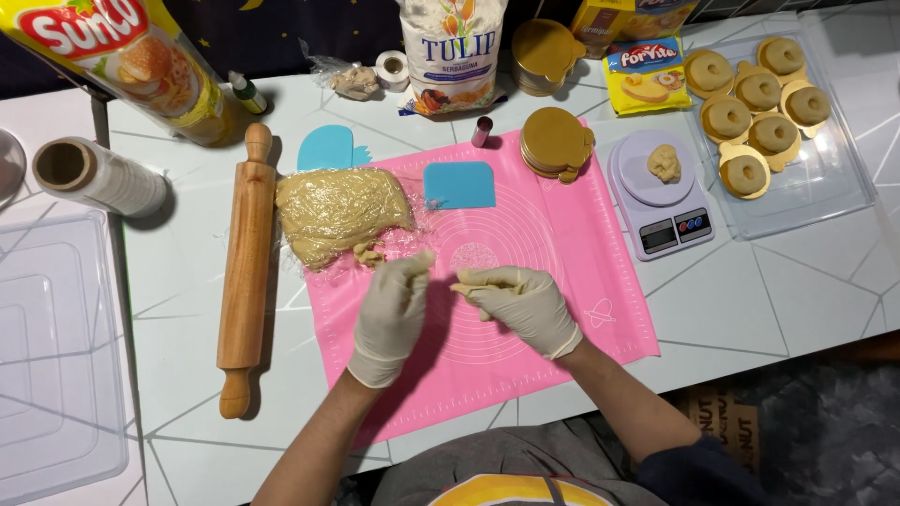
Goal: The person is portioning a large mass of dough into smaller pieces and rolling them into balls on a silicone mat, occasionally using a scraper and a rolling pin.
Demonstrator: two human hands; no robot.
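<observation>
A rolling pin (246, 272) lies unused beside a large wrapped dough block (339, 214). Over the pink mat (562, 272), the left hand (392, 314) and right hand (520, 302) each pinch a dough bit, mostly hidden by gloved fingers. Six rings (756, 117) fill the tray; much dough remains.

A wooden rolling pin (246, 272) is laid left of the pink mat (562, 272). A blue scraper (458, 185) and a stack of gold boards (555, 143) are placed on the mat. A lump is set on the kitchen scale (662, 192). Ring-shaped pieces on gold boards are arranged in a clear tray (825, 187). A flour bag (452, 52) is stood behind.
</observation>
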